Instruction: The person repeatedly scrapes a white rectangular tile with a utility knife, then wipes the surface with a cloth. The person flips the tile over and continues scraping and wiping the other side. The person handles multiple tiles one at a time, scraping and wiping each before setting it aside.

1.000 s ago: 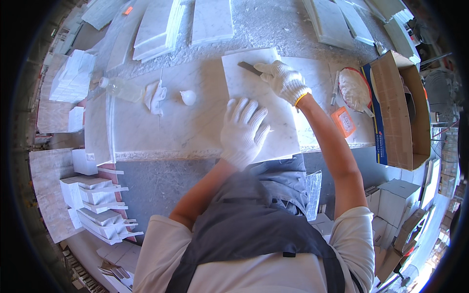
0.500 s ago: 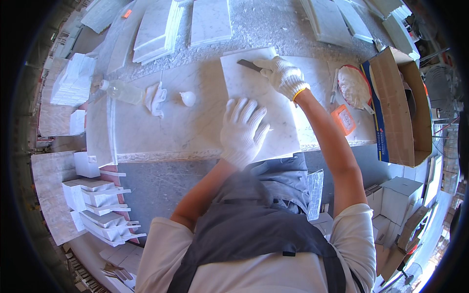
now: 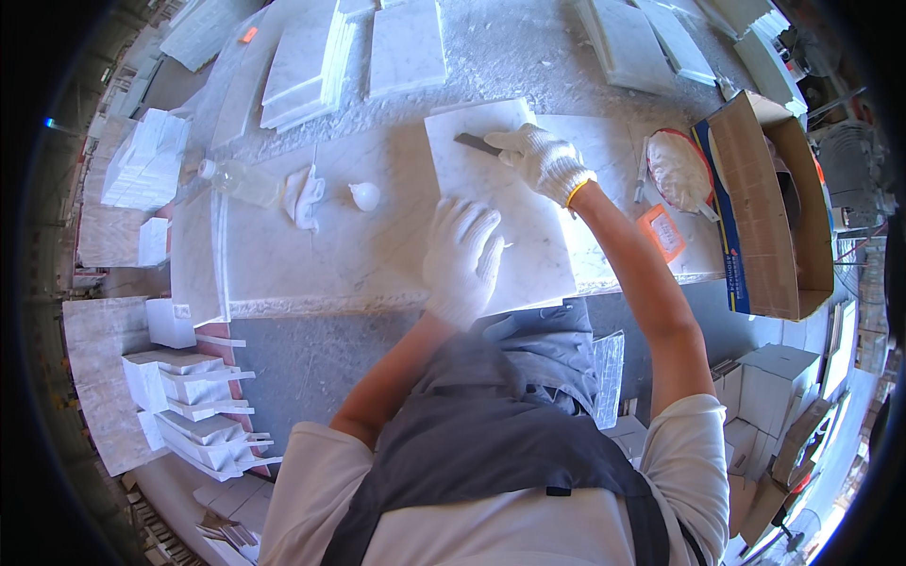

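A pale grey-veined marble slab [image 3: 536, 241] lies flat on the worktable in front of me, its near edge by my apron. My right hand [image 3: 545, 162], in a white knitted glove with a yellow cuff, is closed on a dark flat scraper [image 3: 478, 143]. Its blade points left over the slab's far part. My left hand [image 3: 462, 259], gloved too, lies on the slab's left near part with fingers extended, fairly close together. Left of it on the table are a small white rounded bulb-like thing [image 3: 364, 196], a crumpled white cloth [image 3: 304, 196] and a clear bottle [image 3: 241, 182] lying down.
Right of the slab sit a red-rimmed bowl of white material [image 3: 678, 168], an orange-framed piece [image 3: 662, 233] and an open cardboard box [image 3: 769, 203]. Stacked marble slabs [image 3: 408, 47] stand beyond the table. White stacked pieces [image 3: 193, 391] are at the lower left.
The fingers of my left hand have drawn closer together and shifted slightly nearer to me. My right hand, with the scraper, has moved down slightly.
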A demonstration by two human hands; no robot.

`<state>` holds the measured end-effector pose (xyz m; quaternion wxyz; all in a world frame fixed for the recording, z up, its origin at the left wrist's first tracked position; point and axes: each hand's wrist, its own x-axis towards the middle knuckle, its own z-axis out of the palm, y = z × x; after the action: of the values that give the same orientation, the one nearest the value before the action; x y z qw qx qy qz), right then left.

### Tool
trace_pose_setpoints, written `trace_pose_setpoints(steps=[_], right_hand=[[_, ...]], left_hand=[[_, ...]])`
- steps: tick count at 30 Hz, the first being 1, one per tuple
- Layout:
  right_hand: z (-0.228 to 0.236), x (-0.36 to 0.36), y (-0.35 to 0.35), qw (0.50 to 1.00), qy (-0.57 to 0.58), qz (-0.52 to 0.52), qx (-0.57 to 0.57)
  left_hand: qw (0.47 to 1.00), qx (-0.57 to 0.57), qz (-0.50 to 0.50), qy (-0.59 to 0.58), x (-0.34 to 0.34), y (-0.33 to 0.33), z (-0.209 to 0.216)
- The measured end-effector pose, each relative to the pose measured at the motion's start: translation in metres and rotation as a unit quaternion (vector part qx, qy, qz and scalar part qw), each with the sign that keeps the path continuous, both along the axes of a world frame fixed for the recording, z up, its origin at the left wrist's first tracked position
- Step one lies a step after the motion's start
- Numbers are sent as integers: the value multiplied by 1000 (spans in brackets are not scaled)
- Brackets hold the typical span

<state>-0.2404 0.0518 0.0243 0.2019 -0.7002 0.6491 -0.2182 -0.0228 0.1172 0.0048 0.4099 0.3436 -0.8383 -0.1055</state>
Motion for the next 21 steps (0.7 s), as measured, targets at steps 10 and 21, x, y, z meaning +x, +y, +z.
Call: trace_pose_setpoints(steps=[10, 21], right_hand=[[43, 27, 46, 993, 43, 35, 101], [79, 38, 62, 983, 61, 166, 44]], left_hand=[[968, 130, 36, 210, 32, 12, -27], [950, 173, 80, 248, 50, 13, -16]])
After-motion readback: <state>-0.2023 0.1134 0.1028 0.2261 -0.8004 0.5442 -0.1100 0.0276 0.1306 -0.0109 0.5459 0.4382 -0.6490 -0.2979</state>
